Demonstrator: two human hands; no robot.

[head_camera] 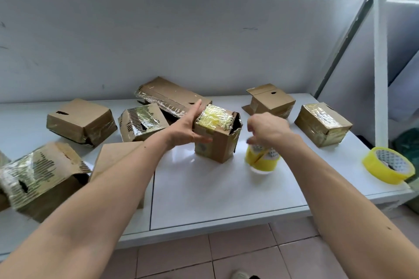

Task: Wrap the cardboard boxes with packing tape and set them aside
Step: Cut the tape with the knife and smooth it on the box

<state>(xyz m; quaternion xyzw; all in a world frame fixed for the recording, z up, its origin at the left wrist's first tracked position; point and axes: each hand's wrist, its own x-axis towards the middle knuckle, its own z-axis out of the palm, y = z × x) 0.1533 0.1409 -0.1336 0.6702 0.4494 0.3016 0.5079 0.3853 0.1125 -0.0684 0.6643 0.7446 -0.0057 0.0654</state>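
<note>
While my left hand (184, 130) braces the upright cardboard box (216, 136) on the white table (215, 190), fingers flat against its near face and thumb raised, my right hand (268, 130) grips the yellow tape roll (261, 157) just right of it. To wrap well, I judge the strip needs pulling taut across the yellow-taped top while the box stays steady. Both arms reach forward, elbows low.

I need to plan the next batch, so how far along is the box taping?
Partly done. Several boxes look taped and set aside, such as the box at right and the long box at the back. In hand: the left hand steadies the upright box, its top taped and one side gaping, while the right hand holds the yellow tape roll. The plain box behind still looks untaped.
</note>
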